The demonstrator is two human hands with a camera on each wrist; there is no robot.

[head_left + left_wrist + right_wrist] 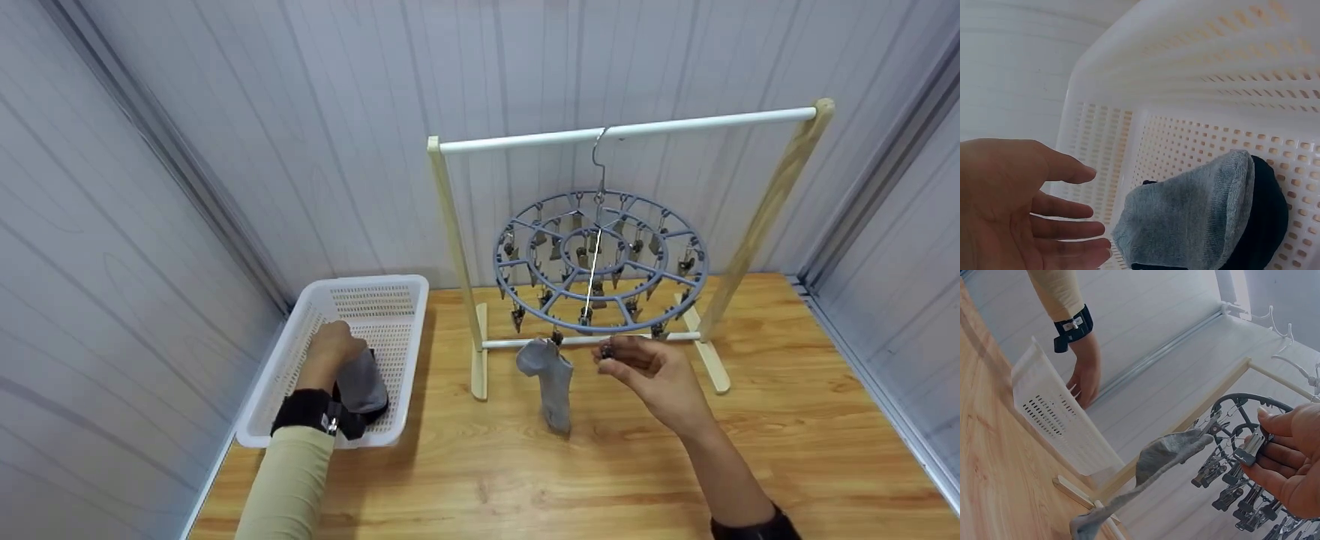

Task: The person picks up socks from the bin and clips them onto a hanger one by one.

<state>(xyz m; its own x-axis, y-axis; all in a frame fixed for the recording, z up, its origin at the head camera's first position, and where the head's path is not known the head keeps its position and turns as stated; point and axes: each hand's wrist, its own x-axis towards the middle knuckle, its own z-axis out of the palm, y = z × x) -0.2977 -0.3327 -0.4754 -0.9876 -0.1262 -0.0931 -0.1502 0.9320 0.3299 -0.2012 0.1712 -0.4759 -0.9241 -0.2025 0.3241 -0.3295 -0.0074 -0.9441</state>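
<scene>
My left hand (335, 346) is inside the white basket, beside a grey sock (1185, 216) that lies over dark ones. In the left wrist view its fingers are spread and hold nothing. My right hand (660, 382) pinches a metal clip (1253, 445) at the front of the round grey drying rack (630, 327); the clip has no sock in it. Just left of that hand, another grey sock (555, 386) hangs from a clip on the rack's rim.
A wooden stand (452, 247) with a white top bar (517, 141) carries the drying rack by a metal hook (598, 154). The white perforated basket (415, 330) stands on the wooden table (525, 487) at the left. Panelled walls (360, 150) close in behind and on both sides.
</scene>
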